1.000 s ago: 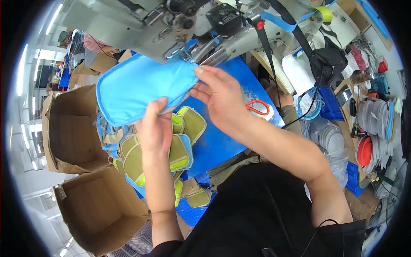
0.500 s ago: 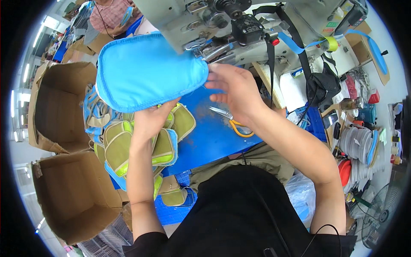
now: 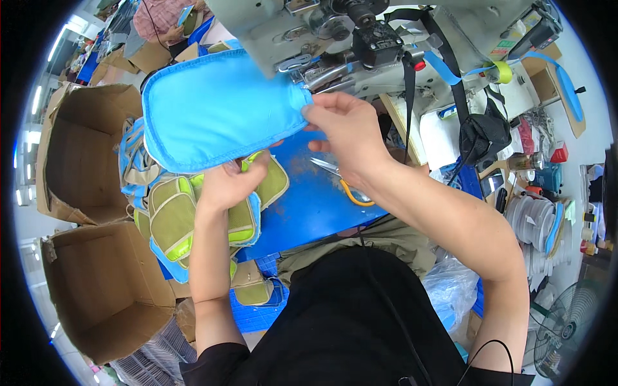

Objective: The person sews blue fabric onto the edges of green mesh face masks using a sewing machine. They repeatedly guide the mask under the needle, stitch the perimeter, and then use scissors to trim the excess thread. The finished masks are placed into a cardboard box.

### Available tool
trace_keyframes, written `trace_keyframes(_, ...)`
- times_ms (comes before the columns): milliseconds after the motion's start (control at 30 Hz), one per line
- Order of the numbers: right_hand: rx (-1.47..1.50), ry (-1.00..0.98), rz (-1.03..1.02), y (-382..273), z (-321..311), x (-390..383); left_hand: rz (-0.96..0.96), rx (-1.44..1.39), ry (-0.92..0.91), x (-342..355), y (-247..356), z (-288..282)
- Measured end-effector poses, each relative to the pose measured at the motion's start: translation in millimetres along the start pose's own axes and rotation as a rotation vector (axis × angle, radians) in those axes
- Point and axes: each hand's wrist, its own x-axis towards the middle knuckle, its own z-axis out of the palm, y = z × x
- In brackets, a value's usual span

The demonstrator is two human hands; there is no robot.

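A light-blue padded fabric piece (image 3: pixel 219 109) with a stitched, bound edge lies tilted under the head of a sewing machine (image 3: pixel 322 71). My left hand (image 3: pixel 233 183) holds its lower edge from beneath; those fingers are partly hidden by the fabric. At the piece's narrow right end, my right hand (image 3: pixel 344 125) pinches the edge between thumb and forefinger, close by the machine's foot area. Scissors (image 3: pixel 357 196) with yellow handles lie on the blue table (image 3: pixel 296 186), partly behind my right wrist. Several green-and-blue fabric pieces (image 3: pixel 172 222) are heaped under my left forearm.
Two open cardboard boxes (image 3: pixel 55 174) (image 3: pixel 106 289) stand at the left. Blue tape (image 3: pixel 441 67) runs from the machine past a yellow roll (image 3: pixel 501 72). A black pouch (image 3: pixel 486 132) hangs at the right, and a fan (image 3: pixel 560 334) stands lower right. Another person (image 3: pixel 158 26) sits at the far left.
My right thumb and fingers have closed on the end of the blue piece, where they were looser before. My left hand has shifted slightly along the lower edge. The view has moved a little.
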Motion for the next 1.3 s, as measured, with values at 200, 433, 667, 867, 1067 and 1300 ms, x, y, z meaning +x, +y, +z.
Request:
trace_keyframes(200,0.118,-0.026,0.156,-10,-3,-1,-0.085,-0.66,0.162,2,18,11)
trace_keyframes(433,0.057,0.002,0.047,3,1,7,-0.117,-0.261,0.358,3,17,22)
trace_keyframes(667,0.05,0.041,0.017,3,4,4,-0.043,-0.238,0.393,3,25,27)
trace_keyframes(867,0.032,0.053,0.015,1,5,2,0.013,-0.162,0.378,2,25,25)
trace_keyframes(1067,0.053,0.06,0.007,4,5,2,0.003,-0.211,0.379,4,24,26)
trace_keyframes(1300,0.055,0.078,-0.004,4,8,6,-0.095,-0.21,0.361,5,26,24)
